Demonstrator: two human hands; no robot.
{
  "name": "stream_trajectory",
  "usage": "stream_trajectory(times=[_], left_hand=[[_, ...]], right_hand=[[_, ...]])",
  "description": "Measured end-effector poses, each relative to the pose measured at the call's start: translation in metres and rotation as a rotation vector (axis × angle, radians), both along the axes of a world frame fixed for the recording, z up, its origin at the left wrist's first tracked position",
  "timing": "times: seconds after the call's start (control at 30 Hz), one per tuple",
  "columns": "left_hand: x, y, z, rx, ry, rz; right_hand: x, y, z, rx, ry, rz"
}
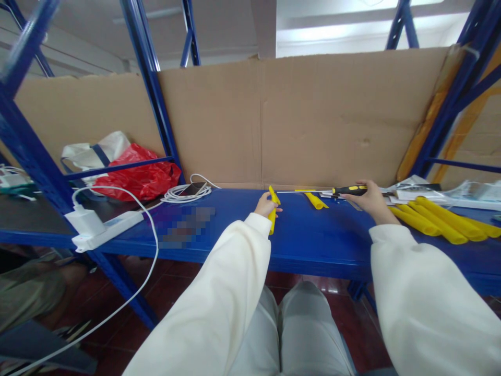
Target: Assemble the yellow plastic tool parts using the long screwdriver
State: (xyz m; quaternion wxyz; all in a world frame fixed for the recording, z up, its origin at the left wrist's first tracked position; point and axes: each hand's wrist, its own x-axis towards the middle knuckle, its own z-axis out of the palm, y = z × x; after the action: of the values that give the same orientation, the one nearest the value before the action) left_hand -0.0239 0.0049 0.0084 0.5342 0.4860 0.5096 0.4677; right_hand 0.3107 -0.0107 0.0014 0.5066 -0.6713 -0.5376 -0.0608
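Note:
My left hand [266, 204] is closed around a small yellow piece [272, 222], held upright over the blue shelf; it looks like a plastic tube or rolled sheet. In my right hand [369, 201] is a screwdriver [348, 190] with a black and yellow handle. Its long thin shaft points left, and the tip is at the top of the yellow piece; whether they touch I cannot tell. Behind the shaft lies another short yellow tube [315, 200]. Several longer yellow tubes [442, 222] lie side by side to the right of my right hand.
A blue shelf [313, 245] is backed by a cardboard sheet [305, 120]. Leftward are a white power strip [109, 230], a coiled white cable [188, 194] and a red plastic bag [136, 172]. Clear plastic packaging [473, 190] lies far right. Blue uprights [151, 78] frame the shelf.

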Motion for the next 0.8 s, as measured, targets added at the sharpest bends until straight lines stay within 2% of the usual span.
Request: stream_trajectory(times=[0.13,0.27,0.33,0.47,0.67,0.8], left_hand=[[-0.001,0.001,0.0,0.003,0.003,0.005],[-0.002,0.0,0.002,0.006,0.001,0.022],[-0.001,-0.001,0.002,0.003,0.008,0.028],[-0.001,0.0,0.002,-0.002,0.01,0.029],[0.0,0.002,-0.001,0.014,0.007,0.035],[0.001,0.0,0.0,0.018,0.029,0.042]], right_hand=[[-0.004,-0.001,0.002,-0.001,0.213,0.075],[-0.007,0.001,0.009,0.016,0.578,0.258],[-0.009,0.002,0.013,0.05,0.718,0.306],[-0.02,-0.005,0.021,0.069,0.824,0.237],[-0.04,-0.028,0.033,0.161,0.956,0.244],[-0.048,-0.034,0.032,0.131,0.916,0.157]])
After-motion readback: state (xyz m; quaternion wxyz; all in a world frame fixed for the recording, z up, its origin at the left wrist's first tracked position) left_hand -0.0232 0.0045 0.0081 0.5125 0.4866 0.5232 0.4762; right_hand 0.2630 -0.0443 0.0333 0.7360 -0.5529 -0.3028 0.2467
